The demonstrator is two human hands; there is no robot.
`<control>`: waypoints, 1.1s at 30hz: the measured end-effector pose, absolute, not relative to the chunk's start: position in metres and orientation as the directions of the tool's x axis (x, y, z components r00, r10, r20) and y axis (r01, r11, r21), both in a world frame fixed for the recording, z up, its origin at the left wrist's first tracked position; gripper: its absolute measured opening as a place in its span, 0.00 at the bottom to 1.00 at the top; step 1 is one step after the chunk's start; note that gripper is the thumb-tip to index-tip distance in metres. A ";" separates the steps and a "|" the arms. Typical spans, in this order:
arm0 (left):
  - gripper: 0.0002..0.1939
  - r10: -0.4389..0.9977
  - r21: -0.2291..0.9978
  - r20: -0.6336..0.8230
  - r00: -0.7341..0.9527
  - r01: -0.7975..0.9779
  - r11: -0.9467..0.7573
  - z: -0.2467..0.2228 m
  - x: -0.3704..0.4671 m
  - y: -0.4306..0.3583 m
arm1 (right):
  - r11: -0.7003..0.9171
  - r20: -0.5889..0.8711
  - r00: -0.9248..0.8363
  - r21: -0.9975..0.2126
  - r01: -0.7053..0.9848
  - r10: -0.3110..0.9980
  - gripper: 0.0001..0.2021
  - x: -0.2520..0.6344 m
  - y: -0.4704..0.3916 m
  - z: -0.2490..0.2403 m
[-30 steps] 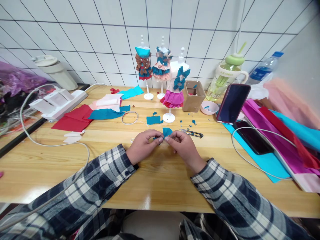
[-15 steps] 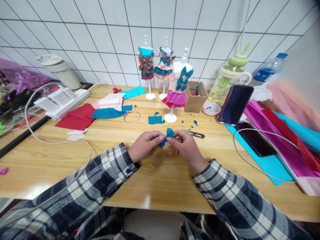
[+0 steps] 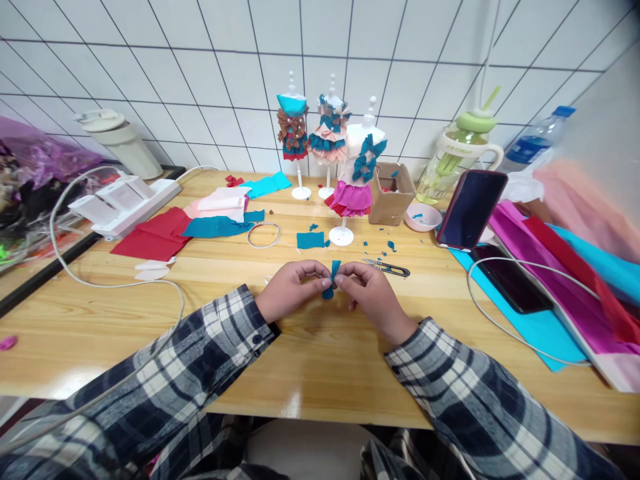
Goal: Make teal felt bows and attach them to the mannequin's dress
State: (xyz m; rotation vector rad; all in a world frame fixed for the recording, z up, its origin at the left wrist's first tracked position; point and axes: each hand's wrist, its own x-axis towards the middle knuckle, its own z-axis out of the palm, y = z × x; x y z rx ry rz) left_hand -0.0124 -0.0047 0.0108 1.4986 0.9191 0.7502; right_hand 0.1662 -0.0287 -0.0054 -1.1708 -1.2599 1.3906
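Observation:
Between my fingertips is a small teal crepe-paper bow (image 3: 335, 268), pinched narrow at its middle and standing nearly upright. My left hand (image 3: 299, 288) grips it from the left, and my right hand (image 3: 371, 293) pinches it from the right. Just behind my right hand lie thread snips (image 3: 389, 268) among teal scraps. A flat teal paper piece (image 3: 311, 240) rests beyond my fingers. Past it stands a mini dress form (image 3: 361, 173) with a magenta skirt and teal bows, on a round white base.
Two more dressed forms (image 3: 293, 133) stand behind. A cardboard box (image 3: 393, 195), a pink bowl (image 3: 423, 217) and a propped phone (image 3: 471, 208) are at right. A wire ring (image 3: 264, 235), red paper (image 3: 153, 235) and a power strip (image 3: 123, 205) lie left; a white cable (image 3: 120, 285) crosses the table.
The teal bow has turned between my fingers and now looks narrower and more upright. Both hands stay in nearly the same place.

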 end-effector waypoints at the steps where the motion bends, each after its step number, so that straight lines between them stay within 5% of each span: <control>1: 0.12 0.875 0.992 -0.044 0.482 0.128 -0.020 0.011 -0.012 -0.005 | -0.072 -0.070 -0.145 -0.997 -0.007 0.987 0.12 0.166 -0.029 -0.005; 14: 0.13 0.887 0.979 -0.027 0.462 0.194 -0.071 0.016 -0.012 -0.005 | 0.232 0.198 -0.127 -0.892 0.387 0.972 0.04 0.163 -0.031 0.000; 26: 0.12 0.857 0.987 -0.113 0.502 -0.039 0.153 0.012 -0.011 -0.009 | 0.484 0.340 -0.382 -0.783 0.391 0.859 0.05 0.163 -0.033 -0.005; 33: 0.11 0.848 0.970 -0.119 0.517 -0.121 0.210 0.005 -0.010 -0.009 | 0.463 0.333 -0.365 -0.807 0.365 0.869 0.04 0.163 -0.032 -0.006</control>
